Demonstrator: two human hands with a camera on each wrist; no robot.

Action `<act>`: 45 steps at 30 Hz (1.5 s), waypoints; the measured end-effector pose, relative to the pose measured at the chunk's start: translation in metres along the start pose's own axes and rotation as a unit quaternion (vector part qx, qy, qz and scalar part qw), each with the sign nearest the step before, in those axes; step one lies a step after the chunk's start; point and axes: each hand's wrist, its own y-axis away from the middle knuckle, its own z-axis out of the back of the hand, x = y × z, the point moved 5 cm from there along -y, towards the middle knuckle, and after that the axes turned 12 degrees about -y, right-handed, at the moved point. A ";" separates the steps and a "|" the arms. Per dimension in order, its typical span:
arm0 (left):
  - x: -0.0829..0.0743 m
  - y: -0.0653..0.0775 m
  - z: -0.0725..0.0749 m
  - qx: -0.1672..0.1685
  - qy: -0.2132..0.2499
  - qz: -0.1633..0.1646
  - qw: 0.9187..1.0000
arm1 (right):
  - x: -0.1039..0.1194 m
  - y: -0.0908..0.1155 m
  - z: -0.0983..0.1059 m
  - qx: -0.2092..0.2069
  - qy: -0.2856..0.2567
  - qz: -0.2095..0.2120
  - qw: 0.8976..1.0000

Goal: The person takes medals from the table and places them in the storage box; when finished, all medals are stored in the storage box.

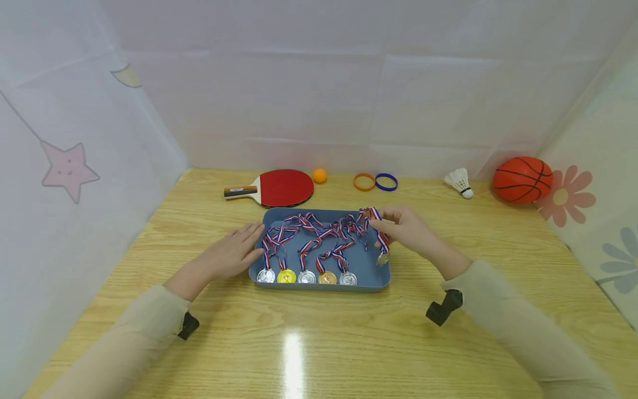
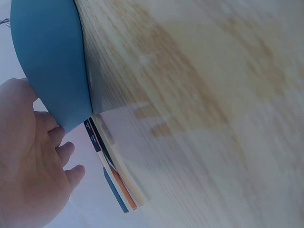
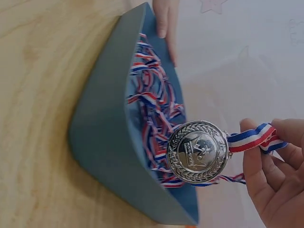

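Observation:
A blue-grey tray (image 1: 368, 288) holds several medals with striped red, white and blue ribbons, their discs in a row along the front wall. Among them are a gold medal (image 1: 286, 276), a bronze-toned medal (image 1: 327, 278) and silver ones. My left hand (image 1: 233, 252) rests at the tray's left rim with its fingers extended. At the right end, my right hand (image 1: 402, 230) pinches a ribbon (image 3: 251, 140) between thumb and fingers. From that ribbon a silver medal (image 3: 198, 151) hangs over the tray's right side, its embossed face towards the right wrist camera.
Behind the tray lie a red table tennis paddle (image 1: 286, 188), an orange ball (image 1: 319, 175), an orange wristband (image 1: 364, 189) and a blue wristband (image 1: 386, 174). Farther right are a shuttlecock (image 1: 459, 183) and a small basketball (image 1: 523, 180) by the draped wall. Wooden tabletop (image 1: 349, 343) extends in front.

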 end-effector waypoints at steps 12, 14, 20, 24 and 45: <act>0.000 0.000 0.000 0.005 0.006 0.003 1.000 | -0.032 -0.002 -0.018 0.039 0.010 -0.043 0.998; 0.000 0.000 -0.001 0.005 0.005 0.003 1.000 | -0.038 -0.004 -0.018 0.035 0.018 -0.051 0.998; 0.000 -0.001 -0.002 0.010 0.004 0.003 1.000 | -0.043 -0.010 -0.016 0.021 0.117 -0.012 0.993; 0.000 -0.002 -0.003 0.013 0.007 0.003 1.000 | -0.042 -0.015 -0.016 0.010 0.202 0.042 0.979; 0.000 0.000 -0.004 0.010 0.005 0.002 1.000 | -0.037 -0.013 -0.015 -0.008 0.279 0.049 0.959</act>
